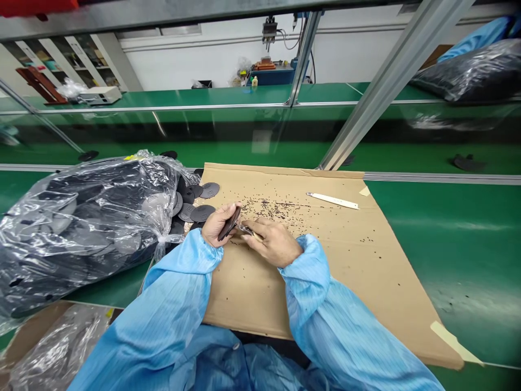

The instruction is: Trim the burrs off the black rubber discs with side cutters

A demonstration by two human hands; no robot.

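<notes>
Head view: plastic bag (93, 217) beside cardboard (345, 288); hands (274, 241) above crumbs (271, 209).

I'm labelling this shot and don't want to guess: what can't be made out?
All in the head view:
- Handle of the tool: mostly covered by the right hand.
- Part of the held disc: behind the left hand's fingers.
- Markings on the loose discs: too small.
- Disc count in the bag: glare, wrinkled plastic.
- Red thing: cut off by the top edge.
</notes>
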